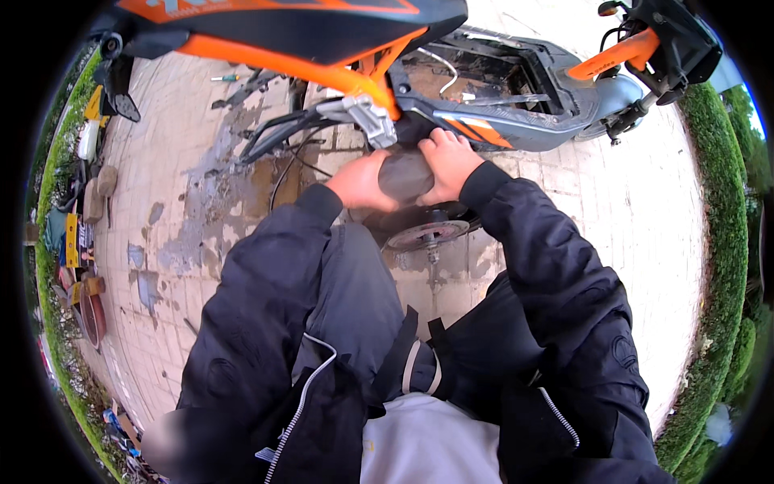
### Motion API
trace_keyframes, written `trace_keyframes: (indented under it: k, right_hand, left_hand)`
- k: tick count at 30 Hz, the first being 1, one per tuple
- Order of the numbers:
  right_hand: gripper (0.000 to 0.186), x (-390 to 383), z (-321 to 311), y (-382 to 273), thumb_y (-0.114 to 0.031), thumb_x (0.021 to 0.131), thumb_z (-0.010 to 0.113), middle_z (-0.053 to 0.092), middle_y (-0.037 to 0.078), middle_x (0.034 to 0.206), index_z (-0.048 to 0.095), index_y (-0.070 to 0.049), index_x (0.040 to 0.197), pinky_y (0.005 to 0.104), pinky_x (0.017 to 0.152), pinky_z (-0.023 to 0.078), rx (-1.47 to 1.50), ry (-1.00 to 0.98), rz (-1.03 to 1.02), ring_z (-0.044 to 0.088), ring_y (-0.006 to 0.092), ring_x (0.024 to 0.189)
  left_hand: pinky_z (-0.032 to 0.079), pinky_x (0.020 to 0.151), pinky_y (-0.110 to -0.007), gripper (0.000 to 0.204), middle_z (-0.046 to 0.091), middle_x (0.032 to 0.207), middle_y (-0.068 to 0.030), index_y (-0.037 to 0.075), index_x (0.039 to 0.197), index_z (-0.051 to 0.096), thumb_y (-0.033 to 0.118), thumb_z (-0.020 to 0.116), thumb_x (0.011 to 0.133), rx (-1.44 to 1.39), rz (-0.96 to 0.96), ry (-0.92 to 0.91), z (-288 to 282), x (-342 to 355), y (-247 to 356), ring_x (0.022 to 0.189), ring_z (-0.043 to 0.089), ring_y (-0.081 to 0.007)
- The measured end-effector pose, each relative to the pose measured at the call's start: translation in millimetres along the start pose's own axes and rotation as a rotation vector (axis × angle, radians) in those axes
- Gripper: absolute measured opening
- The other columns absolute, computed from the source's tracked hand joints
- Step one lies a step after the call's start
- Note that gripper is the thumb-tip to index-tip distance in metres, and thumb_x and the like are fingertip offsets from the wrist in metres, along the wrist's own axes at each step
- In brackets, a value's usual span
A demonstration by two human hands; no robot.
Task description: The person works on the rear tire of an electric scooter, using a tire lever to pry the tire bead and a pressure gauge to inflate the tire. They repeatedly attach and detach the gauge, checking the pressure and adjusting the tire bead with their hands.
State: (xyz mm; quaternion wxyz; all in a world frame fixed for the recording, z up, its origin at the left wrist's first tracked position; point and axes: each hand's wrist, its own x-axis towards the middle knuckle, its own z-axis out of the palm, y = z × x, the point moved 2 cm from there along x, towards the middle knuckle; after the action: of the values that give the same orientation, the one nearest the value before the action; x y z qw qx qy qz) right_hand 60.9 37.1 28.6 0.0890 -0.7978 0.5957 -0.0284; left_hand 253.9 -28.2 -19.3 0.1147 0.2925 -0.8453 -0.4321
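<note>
Both palms press against a dark grey-brown rounded piece (405,177), one at each side. My left hand (362,182) is on its left, and my right hand (448,164) curls over its right side with the fingers bent. Directly below sits a wheel with a brake disc (427,235) and a threaded axle end (433,252) pointing toward me. Whether the dark piece belongs to that wheel's tyre, I cannot tell. Just above my hands are the scooter's orange frame tube (282,66) and a silver metal bracket (369,118).
The black and orange scooter (516,121) spans the top, its floor compartment uncovered and a white cable (443,68) inside. Black swingarm-like parts (282,133) and cables stick out to the left. Tools and boxes (74,239) line the left hedge. Pale paving (185,185) has dark stains.
</note>
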Motion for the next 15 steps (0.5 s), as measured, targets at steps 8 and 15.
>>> trace_keyframes:
  k: [8,15]
  right_hand:
    - [0.075,4,13,8,-0.046,0.049,0.086,0.065,0.02,0.097,0.059,0.001,0.101,0.0444,0.083,0.051,0.065,0.079,-0.055,0.064,0.0381,0.094]
    - [0.086,13,9,9,-0.05,0.046,0.086,0.064,0.024,0.092,0.058,0.006,0.105,0.0446,0.08,0.052,0.102,-0.008,-0.01,0.065,0.0402,0.087]
  left_hand:
    - [0.049,0.087,-0.038,0.082,0.064,0.104,-0.0207,-0.001,0.12,0.051,0.031,0.084,0.052,0.062,-0.041,-0.023,1,-1,4,0.098,0.063,-0.0343]
    - [0.049,0.085,-0.038,0.074,0.065,0.099,-0.0197,-0.002,0.113,0.056,0.031,0.085,0.053,0.057,-0.057,-0.027,0,5,-3,0.094,0.064,-0.0327]
